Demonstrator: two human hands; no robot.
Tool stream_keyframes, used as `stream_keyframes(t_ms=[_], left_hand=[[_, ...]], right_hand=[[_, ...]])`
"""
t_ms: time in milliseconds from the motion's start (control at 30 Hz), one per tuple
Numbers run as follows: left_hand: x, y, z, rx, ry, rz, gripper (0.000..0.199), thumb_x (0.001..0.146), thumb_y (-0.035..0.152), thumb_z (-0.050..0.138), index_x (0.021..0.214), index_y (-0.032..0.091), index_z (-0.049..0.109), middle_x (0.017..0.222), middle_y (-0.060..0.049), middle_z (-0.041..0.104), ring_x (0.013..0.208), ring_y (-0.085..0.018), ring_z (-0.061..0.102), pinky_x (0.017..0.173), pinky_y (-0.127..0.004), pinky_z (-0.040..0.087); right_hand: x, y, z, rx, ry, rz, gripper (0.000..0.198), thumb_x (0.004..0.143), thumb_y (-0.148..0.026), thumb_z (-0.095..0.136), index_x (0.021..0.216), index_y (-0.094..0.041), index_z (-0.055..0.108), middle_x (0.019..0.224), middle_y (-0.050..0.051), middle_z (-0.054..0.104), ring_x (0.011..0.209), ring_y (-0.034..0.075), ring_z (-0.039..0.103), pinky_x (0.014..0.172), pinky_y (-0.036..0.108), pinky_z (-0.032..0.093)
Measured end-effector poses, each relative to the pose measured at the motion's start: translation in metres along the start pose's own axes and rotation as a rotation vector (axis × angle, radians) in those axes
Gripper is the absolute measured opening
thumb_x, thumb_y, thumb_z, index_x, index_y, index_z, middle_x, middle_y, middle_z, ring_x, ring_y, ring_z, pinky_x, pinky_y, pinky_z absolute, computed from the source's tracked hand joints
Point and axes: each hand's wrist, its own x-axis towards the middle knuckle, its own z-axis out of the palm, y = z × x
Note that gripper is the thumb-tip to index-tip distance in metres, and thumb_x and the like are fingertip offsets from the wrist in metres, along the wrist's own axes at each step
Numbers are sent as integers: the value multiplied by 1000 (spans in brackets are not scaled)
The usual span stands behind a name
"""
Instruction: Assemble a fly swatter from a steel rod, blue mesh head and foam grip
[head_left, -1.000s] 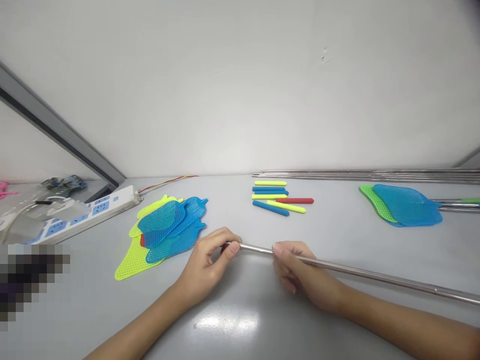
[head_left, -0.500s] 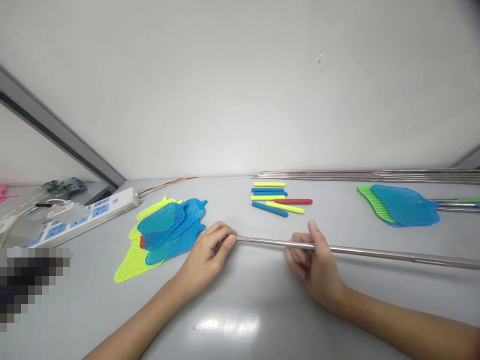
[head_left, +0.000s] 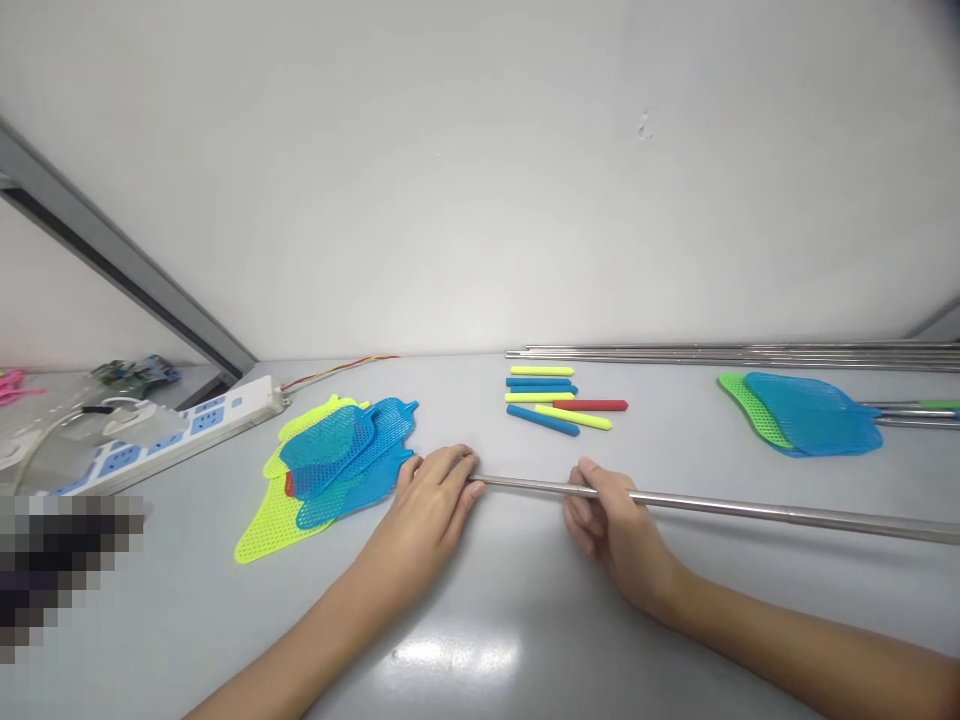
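Observation:
A telescopic metal rod (head_left: 712, 505) crosses the table toward the right edge of the view, its thick end out of sight. At the thin left end, my left hand (head_left: 435, 500) pinches the tip between thumb and fingers. Farther along, my right hand (head_left: 619, 520) is closed round the rod, with the thumb laid over it. Blue fly swatter heads (head_left: 356, 490) and yellow-green swatter heads (head_left: 274, 525) lie overlapping beside my left hand, with a bit of red showing between them. Beyond my right hand lie several plastic handle sleeves (head_left: 551, 420) in yellow, blue and red.
More metal rods (head_left: 735, 356) lie along the wall at the back. On the right, blue and green fly swatters (head_left: 817, 415) with rods attached lie stacked. A white power strip (head_left: 225, 410) with plugs and cables occupies the left, near plastic bags (head_left: 135, 372).
My right hand has slid slightly left along the rod, and its thumb has come down onto it. My left hand has turned a little, still at the rod's tip.

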Motion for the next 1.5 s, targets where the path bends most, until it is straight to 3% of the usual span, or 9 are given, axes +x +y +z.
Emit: stream_keyframes(t_ms=[300,533,733,1167,1267,1500], left_hand=[[-5,10,1,-128,-11,33,32,91,26,29,122,21,36,117,-4,48,108,-18,41,91,-33,35],[-3,13,-5,-155,-101,2,25,91,28,26,94,19,48,85,-3,54,78,-18,47,74,-35,38],[-2,15,-8,-244,-122,5,24,90,30,28,83,20,49,77,-2,51,75,-17,46,70,-32,38],[-5,12,-5,-354,-102,-21,16,87,32,35,88,21,47,79,-1,51,74,-16,49,66,-28,39],[-4,10,-3,-362,-73,-22,11,87,26,37,90,22,46,81,-1,51,74,-15,49,65,-26,39],[-4,6,0,-322,-43,8,22,84,12,30,90,22,48,82,-2,48,72,-14,49,65,-25,40]], right_hand=[[0,0,1,-2,-26,2,44,83,-39,35,46,-17,33,38,-5,27,38,8,31,43,24,23],[-1,-1,2,1,-43,-1,43,83,-39,34,45,-17,35,37,-5,29,38,8,32,43,24,24],[-2,0,1,-24,-51,-13,43,83,-36,33,45,-17,33,38,-5,29,39,8,32,44,23,25],[-1,-2,2,-46,-55,-14,42,83,-34,32,44,-18,31,38,-5,29,38,8,32,44,23,25],[-2,-2,2,-47,-51,-9,41,83,-34,33,44,-18,31,38,-5,29,39,8,31,43,23,25],[-3,-3,2,-45,-50,-11,41,83,-34,32,45,-18,31,39,-5,28,39,9,31,43,23,25]])
